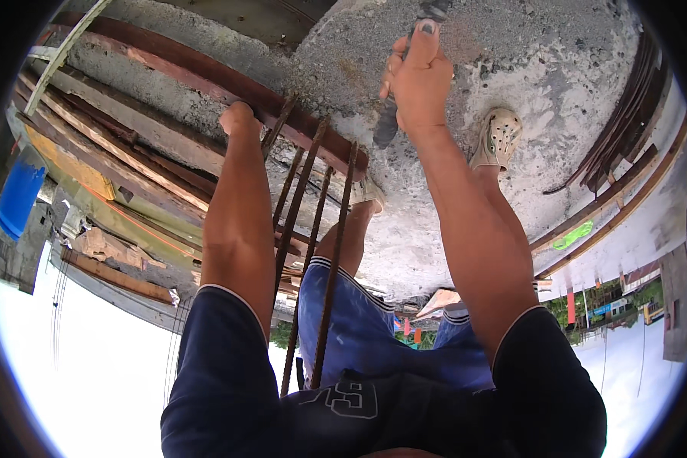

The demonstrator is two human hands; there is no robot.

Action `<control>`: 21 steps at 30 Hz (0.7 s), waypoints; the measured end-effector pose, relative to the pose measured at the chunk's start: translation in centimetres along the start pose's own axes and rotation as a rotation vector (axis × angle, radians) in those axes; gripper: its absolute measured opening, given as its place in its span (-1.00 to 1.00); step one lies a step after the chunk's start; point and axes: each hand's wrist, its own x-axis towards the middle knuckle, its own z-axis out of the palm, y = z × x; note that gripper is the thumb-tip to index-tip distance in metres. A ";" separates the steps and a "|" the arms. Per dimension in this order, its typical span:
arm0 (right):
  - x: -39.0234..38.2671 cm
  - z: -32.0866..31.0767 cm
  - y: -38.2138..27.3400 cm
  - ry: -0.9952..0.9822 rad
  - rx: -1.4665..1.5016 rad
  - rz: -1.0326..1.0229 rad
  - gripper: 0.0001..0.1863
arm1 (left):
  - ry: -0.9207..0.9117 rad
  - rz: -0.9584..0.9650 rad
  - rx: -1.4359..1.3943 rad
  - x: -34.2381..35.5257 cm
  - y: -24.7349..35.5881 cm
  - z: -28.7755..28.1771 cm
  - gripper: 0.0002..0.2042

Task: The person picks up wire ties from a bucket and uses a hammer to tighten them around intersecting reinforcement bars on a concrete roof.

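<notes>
My right hand [426, 80] is wrapped around the dark handle of a tool [387, 126], with the thumb stretched along it. The tool's dark upper end lies beyond the thumb, and its kind is unclear. My left hand [240, 119] is curled at the side of a long reddish-brown beam [183, 70]. Its fingers are mostly hidden, so what they hold does not show. Several rusty ribbed steel bars [307, 172] stick out past the beam, between my left arm and my leg.
Rough grey concrete [557, 99] spreads under my feet in pale clogs [501, 137]. Long wooden planks [122, 156] lie on the left, near a blue barrel [21, 200]. A bundle of thin dark rods [614, 122] and a bright green item [572, 235] are on the right.
</notes>
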 end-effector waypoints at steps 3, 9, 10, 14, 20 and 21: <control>-2.5 -2.7 12.2 -0.496 -0.705 0.657 -0.51 | 0.075 0.118 -0.006 0.9 2.7 3.5 -0.61; 0.5 -8.9 2.3 -0.168 -0.390 0.511 -0.46 | -0.300 0.146 0.378 -10.5 11.6 3.9 -0.62; 0.5 -4.1 -1.4 -0.196 -0.196 0.384 -0.44 | -0.114 -0.106 -0.176 -5.4 4.5 -2.2 -0.60; 2.1 -2.8 -1.9 -0.009 -0.016 0.021 -0.46 | -0.224 -0.340 -0.674 -5.9 5.6 0.9 -0.58; -5.2 3.2 8.0 -0.656 -0.692 0.639 -0.45 | 0.279 0.088 -0.113 -0.8 -3.9 -7.4 -0.65; -3.8 2.3 7.6 -0.617 -0.633 0.586 -0.46 | 0.167 0.068 0.094 -1.9 -1.8 -7.3 -0.65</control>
